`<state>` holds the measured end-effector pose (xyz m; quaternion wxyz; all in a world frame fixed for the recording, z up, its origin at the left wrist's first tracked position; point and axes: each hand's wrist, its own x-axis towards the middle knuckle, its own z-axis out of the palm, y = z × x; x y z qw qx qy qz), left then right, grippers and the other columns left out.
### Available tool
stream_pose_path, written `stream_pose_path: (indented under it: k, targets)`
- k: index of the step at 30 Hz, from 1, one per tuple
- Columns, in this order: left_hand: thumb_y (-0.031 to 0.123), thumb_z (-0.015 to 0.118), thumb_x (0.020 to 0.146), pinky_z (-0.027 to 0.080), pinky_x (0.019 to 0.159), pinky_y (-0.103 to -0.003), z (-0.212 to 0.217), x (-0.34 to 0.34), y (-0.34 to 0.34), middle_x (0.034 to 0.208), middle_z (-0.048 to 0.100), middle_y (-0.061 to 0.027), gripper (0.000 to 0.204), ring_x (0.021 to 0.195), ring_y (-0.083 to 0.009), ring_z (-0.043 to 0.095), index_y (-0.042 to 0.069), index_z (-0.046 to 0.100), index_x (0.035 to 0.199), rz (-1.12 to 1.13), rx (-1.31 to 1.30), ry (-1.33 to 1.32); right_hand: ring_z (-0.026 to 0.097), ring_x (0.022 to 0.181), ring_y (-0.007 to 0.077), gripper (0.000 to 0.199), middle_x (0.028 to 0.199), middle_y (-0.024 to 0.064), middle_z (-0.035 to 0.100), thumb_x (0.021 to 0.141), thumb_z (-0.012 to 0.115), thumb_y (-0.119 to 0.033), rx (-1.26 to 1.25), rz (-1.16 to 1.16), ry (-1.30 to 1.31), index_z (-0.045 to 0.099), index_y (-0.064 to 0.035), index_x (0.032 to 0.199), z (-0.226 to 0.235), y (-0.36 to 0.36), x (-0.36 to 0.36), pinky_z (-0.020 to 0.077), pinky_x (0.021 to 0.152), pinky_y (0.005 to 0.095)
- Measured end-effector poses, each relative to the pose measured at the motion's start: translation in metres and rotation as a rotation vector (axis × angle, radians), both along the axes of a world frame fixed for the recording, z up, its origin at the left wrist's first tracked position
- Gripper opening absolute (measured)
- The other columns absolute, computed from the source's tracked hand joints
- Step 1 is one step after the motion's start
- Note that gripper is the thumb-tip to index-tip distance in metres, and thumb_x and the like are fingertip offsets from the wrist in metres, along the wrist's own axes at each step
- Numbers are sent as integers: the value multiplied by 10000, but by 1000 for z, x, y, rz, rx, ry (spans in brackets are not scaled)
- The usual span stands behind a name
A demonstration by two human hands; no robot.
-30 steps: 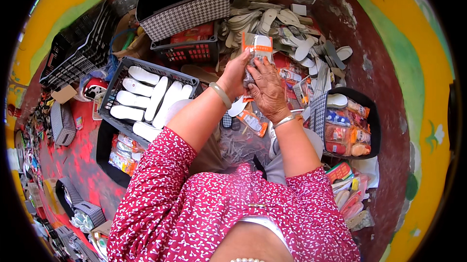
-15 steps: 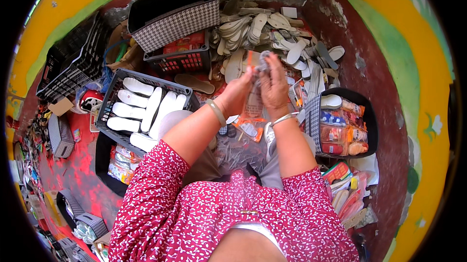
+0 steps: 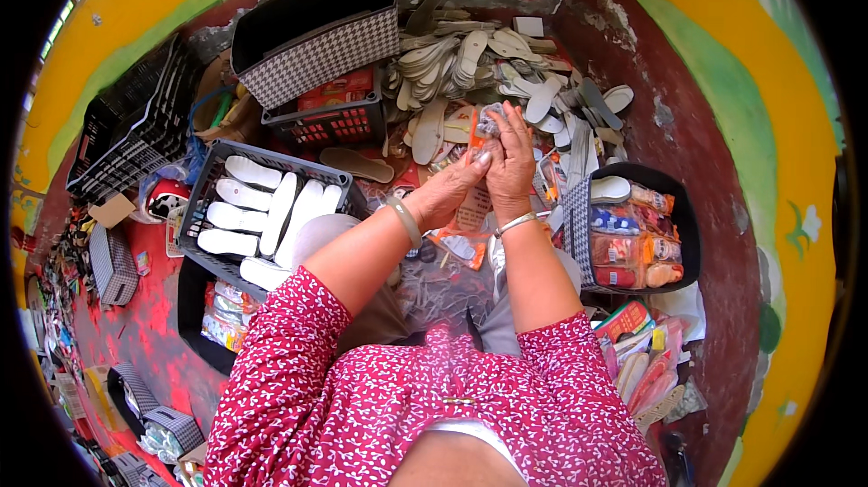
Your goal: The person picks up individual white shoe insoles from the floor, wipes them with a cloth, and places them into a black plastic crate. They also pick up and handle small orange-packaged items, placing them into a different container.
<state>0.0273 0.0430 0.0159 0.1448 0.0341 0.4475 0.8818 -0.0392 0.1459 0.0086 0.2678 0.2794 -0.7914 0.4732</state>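
Both my hands meet in front of me around a clear plastic bag (image 3: 474, 203) with orange print, its lower part hanging below them. A grey, fuzzy-looking bundle (image 3: 489, 121) shows at the top, in or against the bag; its kind is unclear. My left hand (image 3: 450, 187) is closed, its thumb pressing on the bag. Fingers of my right hand (image 3: 512, 161) are held together and curve round the bundle's right side. Beneath them, between my knees, lies another orange-edged packet (image 3: 464, 250).
A dark crate (image 3: 192, 220) of white soles stands left. On the right is a houndstooth bin (image 3: 579, 226) of packaged goods. Loose soles (image 3: 434, 60) pile up ahead, beside a stacked houndstooth bin (image 3: 327, 60). Black crates (image 3: 127, 121) stand far left.
My left hand has slid down and right against my right hand, its thumb now across the bag. The grey bundle has dropped slightly, and the view has shifted a little.
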Motion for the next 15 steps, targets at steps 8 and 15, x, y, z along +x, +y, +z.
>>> stream_pose_path:
  k: [8,15]
  targets:
    - [459,299,950,445,889,-383,4,-17,-22,1165,538,-90,522,1065,-222,525,74,410,1286,278,294,-246,397,1239,325,307,1297,146,463,857,546,-106,-18,247,-161,559,-72,1162,-8,-15,18,348,1006,371]
    - [492,142,944,459,876,-479,-9,-34,-62,1258,471,-170,618,1156,-300,475,50,309,1342,475,397,76,371,1268,299,430,1324,118,439,775,549,37,99,448,-6,545,-83,1187,-17,-24,60,315,1036,363]
